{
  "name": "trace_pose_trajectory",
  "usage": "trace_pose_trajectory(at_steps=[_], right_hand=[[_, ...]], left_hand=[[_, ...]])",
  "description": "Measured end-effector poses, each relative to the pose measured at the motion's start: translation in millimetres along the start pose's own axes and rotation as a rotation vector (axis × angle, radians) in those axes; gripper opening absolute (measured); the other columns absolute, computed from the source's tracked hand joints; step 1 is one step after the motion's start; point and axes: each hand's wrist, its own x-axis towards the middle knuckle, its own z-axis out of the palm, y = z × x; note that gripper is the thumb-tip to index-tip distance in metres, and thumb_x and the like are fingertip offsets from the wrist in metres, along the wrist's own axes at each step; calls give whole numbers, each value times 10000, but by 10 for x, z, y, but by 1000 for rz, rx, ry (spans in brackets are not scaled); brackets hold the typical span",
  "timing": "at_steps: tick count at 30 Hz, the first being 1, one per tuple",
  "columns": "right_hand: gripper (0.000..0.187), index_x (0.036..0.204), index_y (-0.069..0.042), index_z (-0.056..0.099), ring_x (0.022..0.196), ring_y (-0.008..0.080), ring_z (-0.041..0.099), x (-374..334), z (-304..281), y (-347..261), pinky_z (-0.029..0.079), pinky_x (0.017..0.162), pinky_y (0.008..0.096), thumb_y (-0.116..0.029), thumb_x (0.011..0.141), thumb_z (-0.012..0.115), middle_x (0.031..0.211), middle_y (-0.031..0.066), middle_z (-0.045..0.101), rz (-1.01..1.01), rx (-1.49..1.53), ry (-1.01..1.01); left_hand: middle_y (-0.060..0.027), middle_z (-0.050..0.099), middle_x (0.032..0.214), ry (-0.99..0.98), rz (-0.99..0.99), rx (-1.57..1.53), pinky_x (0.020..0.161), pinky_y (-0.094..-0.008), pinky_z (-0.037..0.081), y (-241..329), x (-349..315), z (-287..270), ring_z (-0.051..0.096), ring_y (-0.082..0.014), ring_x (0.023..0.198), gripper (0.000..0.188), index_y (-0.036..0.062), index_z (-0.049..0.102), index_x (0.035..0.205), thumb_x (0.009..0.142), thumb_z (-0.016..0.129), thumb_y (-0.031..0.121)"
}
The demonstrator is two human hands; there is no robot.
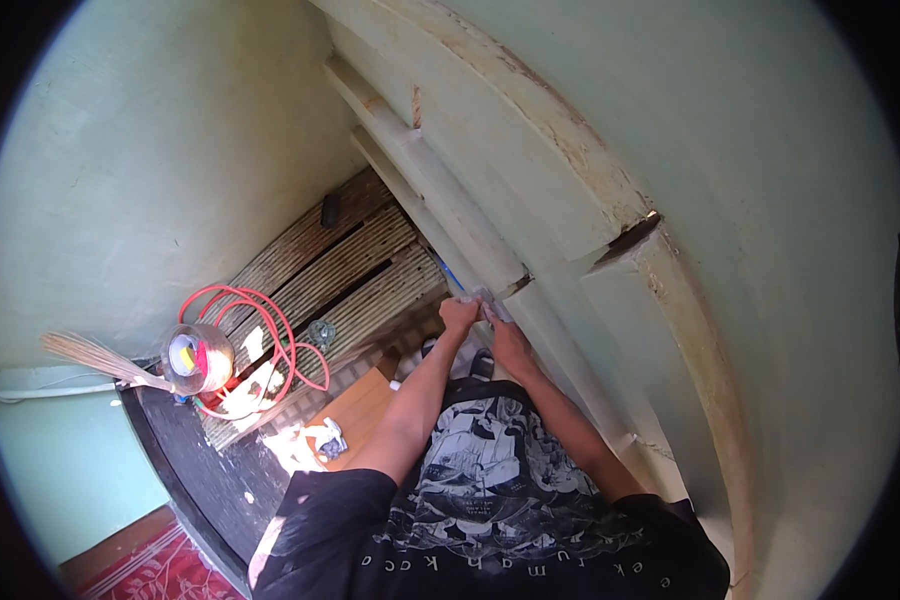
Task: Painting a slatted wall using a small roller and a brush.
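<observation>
Both of my forearms reach forward and meet in front of my body. My left hand (459, 313) is closed, its fingers curled. Beside it, my right hand (510, 343) is closed too, with its fingertips close to the left hand. A small pale, greyish object (483, 295) shows between and just beyond my fingers. It is too small to make out its kind, and my fingers hide part of it. The hands are nearest to the pale green shelf unit (480, 235) on the right.
A slatted bamboo bench (315, 270) stands along the left wall. On it lie a coiled red hose (292, 345), a clear round container (197, 358) and a straw broom (95, 358). An orange-brown board (360, 415) lies below. The shelf's curved edge (560, 105) runs along the right.
</observation>
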Motion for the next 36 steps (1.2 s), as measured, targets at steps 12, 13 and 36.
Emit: trace_pose_trajectory(at_steps=[12,13,36], right_hand=[[577,1387,-174,421,924,431,607,33,95,46,481,813,483,18,843,417,977,280,623,-25,39,21],[577,1387,-174,421,924,431,607,-24,35,-12,481,813,483,18,843,417,977,280,623,-22,42,20],[680,1367,-234,448,943,396,615,-22,-47,-115,502,808,469,31,748,548,1025,218,637,128,-34,-150]], left_hand=[[-66,637,588,9,-14,-62,503,-275,518,-158,74,40,620,-130,509,269,-13,672,641,733,769,220],[-63,636,581,-3,-32,-87,510,-275,519,-131,36,30,621,-130,508,267,-8,673,638,729,770,224],[-46,649,583,-37,-47,-25,554,-280,510,-73,-107,-105,621,-117,525,293,34,682,621,729,767,292]])
